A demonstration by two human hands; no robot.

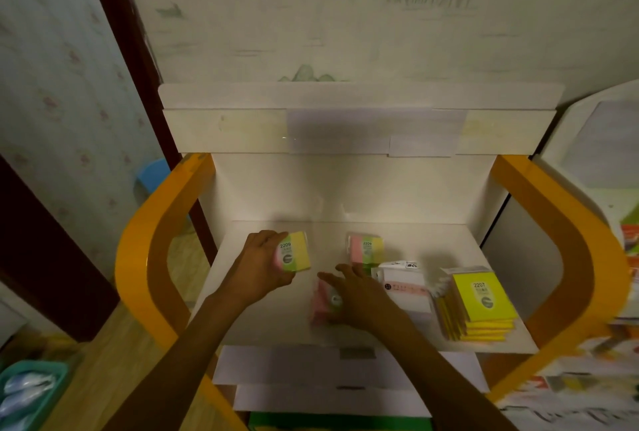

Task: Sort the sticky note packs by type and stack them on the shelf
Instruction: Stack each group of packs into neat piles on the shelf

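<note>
while i look down through the head camera, my left hand (261, 266) holds a multicolour pack (293, 252) marked 2209, fingers (273, 239) curled round its left edge, lifting it just above the white shelf (397, 240) toward the back left. its stripes run pink, green and yellow.

my right hand (363, 296) lies flat over a second striped pack (323, 299) near the middle front of the shelf, fingers spread and straight, pressing or touching it rather than grasping; that pack is blurred, so i can only make out pink and a round label.

a third striped pack (364, 249) sits further back, just beyond my right hand's fingertips. to the right of that hand lies a white pack (404, 283) with small print i cannot read, and beside it, at the right end of the shelf, a stack of yellow packs (479, 304) marked 2207, its layers fanned slightly so the lower edges show.

the shelf hangs between orange curved side frames (145, 258). a higher white shelf board (345, 130) sits behind and above, and lower white tiers (311, 368) show under my forearms. a teal basket (31, 392) stands at the lower left on the wooden floor (103, 361).
</note>
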